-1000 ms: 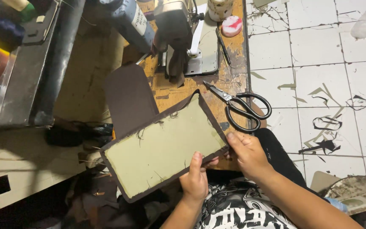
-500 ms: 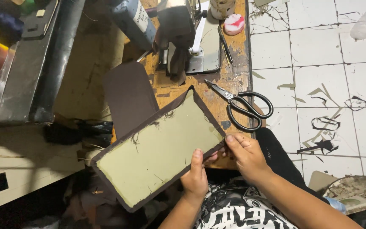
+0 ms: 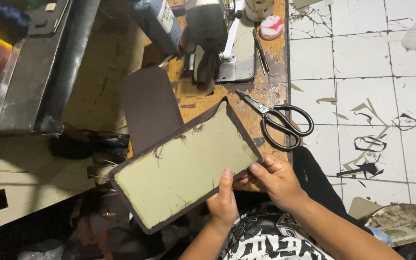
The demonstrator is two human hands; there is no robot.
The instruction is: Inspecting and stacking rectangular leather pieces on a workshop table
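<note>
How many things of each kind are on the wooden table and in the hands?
Olive-green rectangular panel with dark brown edging, held by left hand and right hand: 1
Black-handled steel scissors: 1
Dark brown flat leather piece: 1
Round pink-and-white lump: 1
Sewing machine: 1
Total: 5

Black-handled scissors (image 3: 279,120) lie on the worn wooden bench (image 3: 270,86) near a sewing machine (image 3: 208,33); fabric scraps (image 3: 362,144) litter the white tiled floor (image 3: 371,62).

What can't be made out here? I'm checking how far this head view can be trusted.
- Underside of the green panel: faces away.
- Left hand fingers: hidden beneath the panel.
- Sewing machine: top cut off by the frame edge.
- Dark pile left of the panel: too shadowed to identify.
</note>
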